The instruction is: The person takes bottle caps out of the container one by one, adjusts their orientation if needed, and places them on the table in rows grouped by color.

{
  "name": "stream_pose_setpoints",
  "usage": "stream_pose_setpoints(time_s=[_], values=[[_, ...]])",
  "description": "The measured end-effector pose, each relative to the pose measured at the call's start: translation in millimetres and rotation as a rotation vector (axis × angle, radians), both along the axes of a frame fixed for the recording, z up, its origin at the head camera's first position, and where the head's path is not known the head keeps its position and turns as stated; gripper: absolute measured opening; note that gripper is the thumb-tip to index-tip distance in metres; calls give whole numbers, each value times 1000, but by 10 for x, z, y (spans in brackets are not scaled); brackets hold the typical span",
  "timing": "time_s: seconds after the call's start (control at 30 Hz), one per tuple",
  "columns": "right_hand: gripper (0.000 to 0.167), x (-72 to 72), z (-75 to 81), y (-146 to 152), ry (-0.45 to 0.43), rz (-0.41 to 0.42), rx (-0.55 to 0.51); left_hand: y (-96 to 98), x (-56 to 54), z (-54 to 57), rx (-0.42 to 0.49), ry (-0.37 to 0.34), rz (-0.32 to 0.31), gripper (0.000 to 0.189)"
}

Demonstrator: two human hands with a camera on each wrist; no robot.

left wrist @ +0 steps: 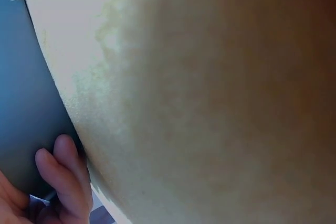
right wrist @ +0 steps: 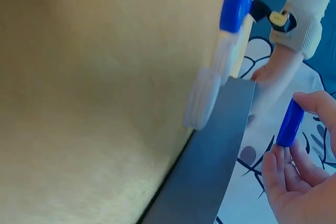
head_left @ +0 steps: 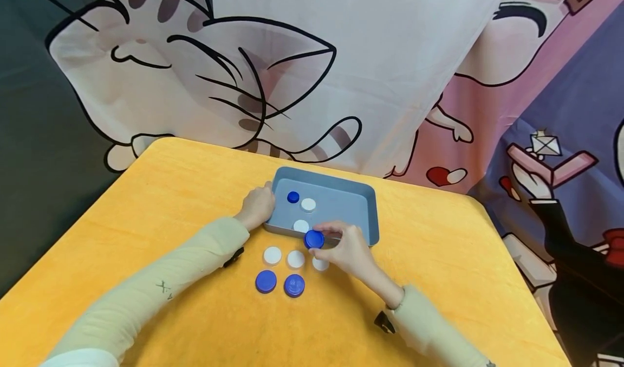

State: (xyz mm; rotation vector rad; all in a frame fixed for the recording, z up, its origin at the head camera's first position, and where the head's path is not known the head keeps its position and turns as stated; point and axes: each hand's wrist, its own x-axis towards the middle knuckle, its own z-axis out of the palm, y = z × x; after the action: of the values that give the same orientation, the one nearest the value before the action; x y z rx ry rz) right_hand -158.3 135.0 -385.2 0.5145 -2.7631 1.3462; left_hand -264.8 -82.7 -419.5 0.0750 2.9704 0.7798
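My right hand (head_left: 348,248) pinches a blue bottle cap (head_left: 314,239) between thumb and fingers over the near edge of the blue-grey tray (head_left: 336,180). In the right wrist view the held cap stands on edge between the fingertips. At the tray's left end my left hand (head_left: 258,207) grips its rim, with fingers (left wrist: 63,177) against the wall in the left wrist view. Inside the tray lie a smaller blue cap (head_left: 293,197), a white cap (head_left: 308,205) and another white cap (head_left: 301,226) by the near wall.
In front of the tray, a row of white caps (head_left: 272,256) lies on the yellow tabletop (head_left: 205,323), the rightmost partly hidden by my right hand. Nearer are two blue caps (head_left: 294,285). A cartoon-printed cloth (head_left: 390,47) hangs behind the table.
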Motion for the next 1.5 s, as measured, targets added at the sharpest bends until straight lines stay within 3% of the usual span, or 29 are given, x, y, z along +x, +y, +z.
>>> stream_pose_setpoints(time_s=[0.27,0.5,0.8,1.03,1.5], values=[[37,268,-99,87,-17,24,17,-1,7,1,0,27,-8,32],[38,416,-181,170,-65,51,62,-3,21,5,13,38,-19,30],[38,582,-222,218,-64,129,160,-7,37,6,9,52,-26,28],[36,620,-262,215,-53,158,245,-10,34,-3,7,52,-32,30],[35,530,-274,254,-125,199,264,-16,33,-1,10,58,-34,30]])
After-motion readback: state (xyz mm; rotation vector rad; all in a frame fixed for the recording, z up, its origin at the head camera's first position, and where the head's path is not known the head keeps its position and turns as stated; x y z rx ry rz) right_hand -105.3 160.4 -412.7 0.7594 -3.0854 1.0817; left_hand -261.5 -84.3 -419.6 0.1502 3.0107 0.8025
